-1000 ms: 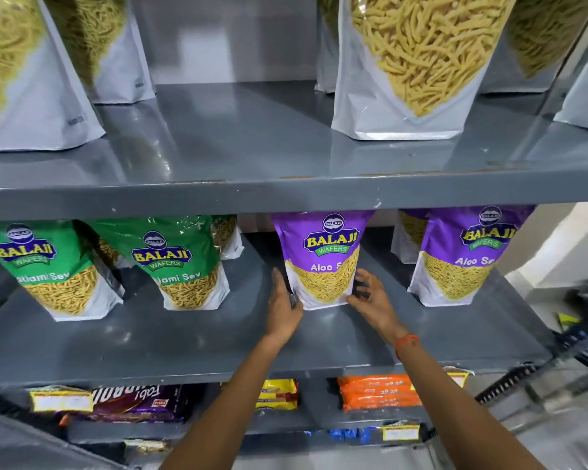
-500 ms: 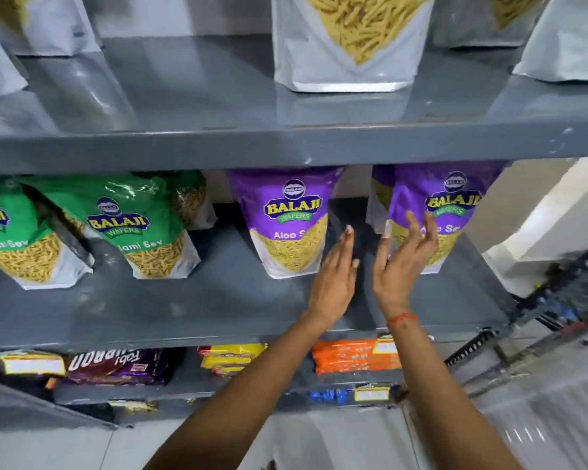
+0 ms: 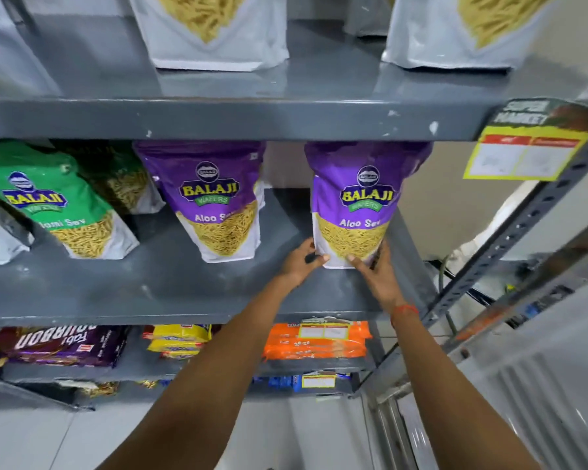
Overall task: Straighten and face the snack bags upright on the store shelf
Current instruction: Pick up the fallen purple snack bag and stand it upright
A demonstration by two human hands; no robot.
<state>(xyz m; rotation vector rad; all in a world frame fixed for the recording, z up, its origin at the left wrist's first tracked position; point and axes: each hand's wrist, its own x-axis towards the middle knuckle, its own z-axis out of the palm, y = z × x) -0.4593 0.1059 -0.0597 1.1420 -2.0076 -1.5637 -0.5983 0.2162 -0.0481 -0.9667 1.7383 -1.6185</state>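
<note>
On the grey middle shelf point(image 3: 150, 293) stand several Balaji snack bags. The right purple Aloo Sev bag point(image 3: 357, 205) stands upright, face forward, near the shelf's right end. My left hand point(image 3: 301, 262) grips its bottom left corner and my right hand point(image 3: 375, 269) grips its bottom right corner. A second purple Aloo Sev bag point(image 3: 218, 201) stands upright to its left, apart from my hands. Further left, a green Sev bag point(image 3: 58, 208) leans with another green bag point(image 3: 123, 178) behind it.
The upper shelf point(image 3: 238, 118) carries white bags of yellow sticks point(image 3: 211, 28). A yellow price tag point(image 3: 523, 152) hangs from the slotted upright point(image 3: 510, 245) at right. Below lie orange packets point(image 3: 316, 340), yellow packets point(image 3: 177, 340) and a dark Bourbon packet point(image 3: 62, 344).
Both hands let go of the middle purple bag, swung right with fingers spread, and now grip the bottom corners of the right purple bag. The camera view shifted right.
</note>
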